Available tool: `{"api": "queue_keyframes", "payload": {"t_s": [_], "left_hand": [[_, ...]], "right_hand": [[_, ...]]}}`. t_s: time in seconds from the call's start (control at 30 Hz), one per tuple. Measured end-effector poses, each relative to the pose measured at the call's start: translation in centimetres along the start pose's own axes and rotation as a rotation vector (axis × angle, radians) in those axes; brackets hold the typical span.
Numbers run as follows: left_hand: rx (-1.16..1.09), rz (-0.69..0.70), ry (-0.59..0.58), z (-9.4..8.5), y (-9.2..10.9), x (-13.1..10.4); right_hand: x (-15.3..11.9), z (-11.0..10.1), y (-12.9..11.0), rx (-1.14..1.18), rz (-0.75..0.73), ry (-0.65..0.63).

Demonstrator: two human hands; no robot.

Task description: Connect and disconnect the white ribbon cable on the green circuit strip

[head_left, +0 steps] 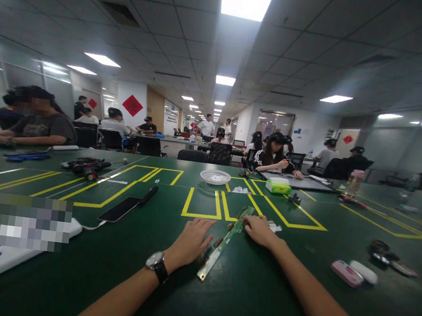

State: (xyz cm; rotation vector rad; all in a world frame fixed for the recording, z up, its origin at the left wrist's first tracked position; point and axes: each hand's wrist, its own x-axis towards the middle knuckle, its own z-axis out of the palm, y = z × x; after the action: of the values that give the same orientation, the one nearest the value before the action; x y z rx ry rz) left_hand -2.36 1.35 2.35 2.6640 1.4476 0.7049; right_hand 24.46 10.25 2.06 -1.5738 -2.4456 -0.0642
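Note:
A long, narrow green circuit board [224, 244] lies slantwise over the green table in front of me, its near end pointing down and left. My right hand [259, 229] is closed at the board's far end, fingers gripping its edge. Beside the board's left edge is my left hand [192, 241], palm down, its fingers spread and nothing held. A watch with a black strap [157, 266] is on my left wrist. Small brown parts stick up along the board's left side.
A clear round dish [215, 178] stands beyond the board. To the left lie a black phone [119, 210] and a white device [22, 253]. Pink case [346, 273] at right; green-and-white pack [278, 186] farther back. People sit across the table [135, 272].

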Motion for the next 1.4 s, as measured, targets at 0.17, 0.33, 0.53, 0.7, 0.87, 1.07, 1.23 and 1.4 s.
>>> {"api": "queue_keyframes", "payload": {"t_s": [0.17,0.33,0.53,0.7,0.87,1.07,1.23,1.4], "left_hand": [[0.006,0.003,-0.003,0.4,-0.7,-0.1],[0.031,0.017,-0.095,1.0,-2.0,-0.3],[0.036,0.025,-0.171,1.4,-2.6,-0.4],[0.056,0.006,-0.176,1.5,-2.7,-0.3],[0.077,-0.002,-0.176,1.6,-2.8,-0.4],[0.083,-0.001,-0.19,1.4,-2.9,-0.5],[0.086,-0.007,-0.188,1.4,-2.9,-0.4],[0.072,-0.016,-0.192,1.1,-2.6,-0.4]], "right_hand": [[-1.0,0.2,-6.0,0.213,-0.359,0.009],[-2.1,0.4,-9.8,0.331,-0.562,-0.014],[-1.4,0.0,-8.5,0.2,-0.566,0.06],[-0.6,-0.9,-2.6,-0.055,0.211,0.169],[-1.6,-1.2,1.6,-0.091,0.368,0.162],[-0.6,0.2,0.5,-0.018,0.273,0.125],[-0.1,1.3,-3.4,0.18,-0.17,0.119],[-0.8,1.6,-6.8,0.342,-0.388,0.094]]}}
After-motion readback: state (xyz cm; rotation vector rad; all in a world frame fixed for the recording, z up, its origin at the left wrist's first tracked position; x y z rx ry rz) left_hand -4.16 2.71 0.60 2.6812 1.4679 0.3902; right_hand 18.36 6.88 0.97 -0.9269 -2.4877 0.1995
